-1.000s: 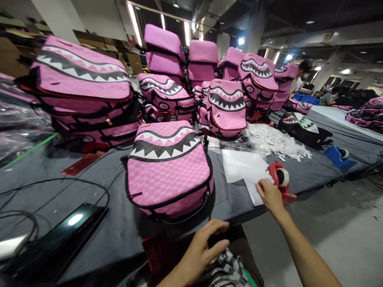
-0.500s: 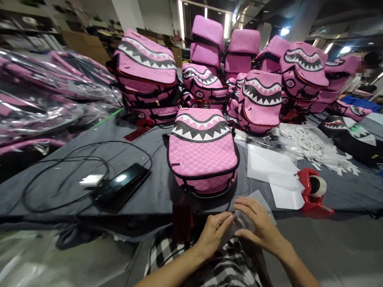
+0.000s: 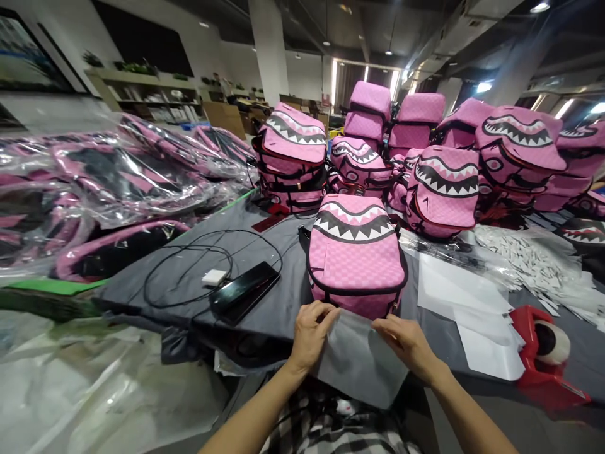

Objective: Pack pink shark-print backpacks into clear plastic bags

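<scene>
A translucent plastic bag (image 3: 362,356) hangs stretched between my two hands at the table's front edge. My left hand (image 3: 312,331) pinches its upper left edge, and my right hand (image 3: 401,340) grips the upper right. Just beyond it lies a pink checkered backpack (image 3: 357,261) with a shark-teeth print, its lower edge partly hidden behind the bag and my fingers. To the right, flat white sheets (image 3: 444,284) overlap on the grey table cloth (image 3: 265,239).
A red tape dispenser (image 3: 543,359) stands at the right edge. Left are a black phone (image 3: 246,290), a white charger (image 3: 215,277) and looped cable. Stacked pink backpacks (image 3: 293,145) line the back, plastic-wrapped ones (image 3: 132,176) the left. White tags (image 3: 529,258) lie heaped at right.
The view has turned left, so things sit further right. My hands have spread the bag out flat and lifted it in front of the backpack; my right fingers have closed on its edge.
</scene>
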Available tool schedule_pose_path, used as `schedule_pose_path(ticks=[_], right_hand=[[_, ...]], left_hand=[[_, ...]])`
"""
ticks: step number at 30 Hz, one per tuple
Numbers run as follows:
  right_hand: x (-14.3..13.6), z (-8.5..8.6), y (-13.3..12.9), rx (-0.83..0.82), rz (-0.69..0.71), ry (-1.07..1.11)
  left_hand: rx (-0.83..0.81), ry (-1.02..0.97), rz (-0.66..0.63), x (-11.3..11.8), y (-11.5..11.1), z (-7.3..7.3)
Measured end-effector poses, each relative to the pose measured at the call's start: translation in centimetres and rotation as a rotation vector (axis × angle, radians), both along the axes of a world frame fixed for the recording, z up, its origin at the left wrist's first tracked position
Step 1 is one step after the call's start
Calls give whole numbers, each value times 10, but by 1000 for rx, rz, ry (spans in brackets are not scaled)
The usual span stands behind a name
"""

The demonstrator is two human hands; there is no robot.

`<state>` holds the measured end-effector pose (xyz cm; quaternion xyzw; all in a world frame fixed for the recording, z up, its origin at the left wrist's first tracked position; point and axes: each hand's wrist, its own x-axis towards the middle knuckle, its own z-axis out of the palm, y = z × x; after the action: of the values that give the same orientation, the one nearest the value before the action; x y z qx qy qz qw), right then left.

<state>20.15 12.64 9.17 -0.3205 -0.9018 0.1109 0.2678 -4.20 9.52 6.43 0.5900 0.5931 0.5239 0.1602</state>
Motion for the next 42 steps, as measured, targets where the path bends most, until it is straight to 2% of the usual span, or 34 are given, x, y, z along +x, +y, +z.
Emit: schedule_pose_path(ticks=[3,5,7,8,10,12,14,17,21,24,27,29,31,34,37,40,42], right_hand=[[-6,2,6,140,-21,-128],[-8,1,5,230,-78,-180],[-9,0,2,311,-118,-212],[-10,0,0,342,-123,-220],[-12,2,0,379,-112,-229],[-15,4,2,374,-85,-244],[-19,4,5,340,-75,-247],[-17,4,5,207,-115,-153],[9,-1,-4,-203,-338,82],[35,-5,-9,-515,-404,255],[48,-7,-6,-602,-398,392],[45,-6,1,-528,-403,439],[38,-6,13,-386,-394,458],[25,-7,38,-195,-321,429],[19,-13,59,-138,-280,392],[22,-18,60,-48,-411,409],[25,-19,45,116,-572,453]], left_hand=[[55,85,92,1,8,-1],[168,123,176,6,1,2],[332,178,176,13,-11,9],[414,227,119,17,-15,13],[508,349,-81,25,-19,20],[508,430,-246,31,-14,22],[469,441,-322,33,-3,18],[506,444,-385,30,14,2],[657,464,-370,24,22,-15],[686,451,-394,22,21,-16],[704,429,-419,21,19,-14],[720,408,-422,19,19,-14],[732,401,-433,17,18,-16],[719,449,-449,14,18,-19],[647,552,-417,15,16,-21],[550,602,-386,20,13,-21],[487,611,-401,22,11,-19]])
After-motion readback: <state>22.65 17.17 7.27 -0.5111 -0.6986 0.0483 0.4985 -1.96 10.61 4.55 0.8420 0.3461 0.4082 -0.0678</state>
